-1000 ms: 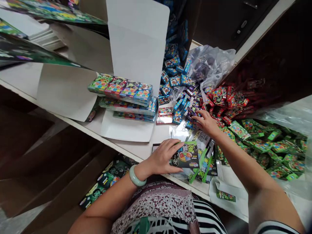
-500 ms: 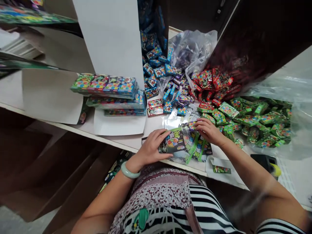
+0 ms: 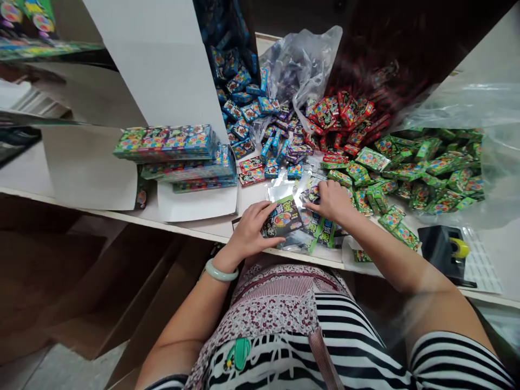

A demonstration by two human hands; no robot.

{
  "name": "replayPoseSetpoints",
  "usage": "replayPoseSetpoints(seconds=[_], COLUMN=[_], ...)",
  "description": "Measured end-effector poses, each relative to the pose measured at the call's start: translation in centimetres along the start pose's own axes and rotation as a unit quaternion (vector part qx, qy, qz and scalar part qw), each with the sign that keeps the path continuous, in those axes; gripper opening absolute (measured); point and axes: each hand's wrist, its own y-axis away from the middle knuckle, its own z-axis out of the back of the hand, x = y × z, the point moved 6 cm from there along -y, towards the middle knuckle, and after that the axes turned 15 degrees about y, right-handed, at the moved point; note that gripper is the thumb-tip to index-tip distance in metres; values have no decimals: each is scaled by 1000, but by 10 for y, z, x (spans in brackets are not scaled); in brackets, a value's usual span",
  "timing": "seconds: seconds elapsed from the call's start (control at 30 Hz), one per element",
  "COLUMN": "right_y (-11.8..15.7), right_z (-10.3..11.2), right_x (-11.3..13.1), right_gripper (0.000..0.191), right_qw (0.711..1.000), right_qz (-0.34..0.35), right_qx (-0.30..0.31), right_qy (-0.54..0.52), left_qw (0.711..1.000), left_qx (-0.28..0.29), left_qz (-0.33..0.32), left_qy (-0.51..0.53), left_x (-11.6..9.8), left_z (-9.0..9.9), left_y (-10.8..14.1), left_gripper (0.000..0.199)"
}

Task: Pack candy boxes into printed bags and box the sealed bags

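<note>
One black packet (image 3: 283, 219) slants up rightward between the hands (image 3: 252, 228) (image 3: 335, 200).

The left forearm (image 3: 182, 317) angles toward one o'clock; the left hand (image 3: 255, 230) lies palm-down, thumb and fingers parted in a C-shaped clasp facing three. The right forearm (image 3: 385, 249) points toward ten; the right hand (image 3: 331, 201) curls, thumb toward nine.

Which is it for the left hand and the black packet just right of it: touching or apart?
Touching: the head view shows the left hand lying over the left end of the black packet, with no gap visible between them.
</note>
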Motion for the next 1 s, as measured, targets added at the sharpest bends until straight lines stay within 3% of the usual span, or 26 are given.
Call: replayPoseSetpoints(seconds=[0.1, 0.27, 0.33, 0.47, 0.67, 1.0], right_y=[-3, 30, 51, 76, 88, 81], right_z=[6, 53, 67, 67, 52, 53], right_x=[1, -28, -29, -17, -8, -28], right_gripper=[55, 64, 67, 68, 63, 61], right_qw=[999, 964, 949, 946, 925, 924], right_qz=[16, 110, 172, 239, 325, 320], right_qx=[-1, -172, -193, -161, -99, -85], right_qy=[-31, -172, -181, -149, -168, -191], left_qw=[1000, 1000, 1000, 998, 996, 992], left_qx=[1, 4, 10, 24, 60, 84], left_qz=[5, -9, -24, -59, -62, -92], left_qy=[-5, -12, -9, -13, -27, 5], left_x=[2, 3, 0, -9, -14, -24], left_z=[0, 2, -1, -9, -13, -21], left_y=[-1, 2, 0, -6, -9, -17], left_gripper=[86, 86, 86, 88, 87, 89])
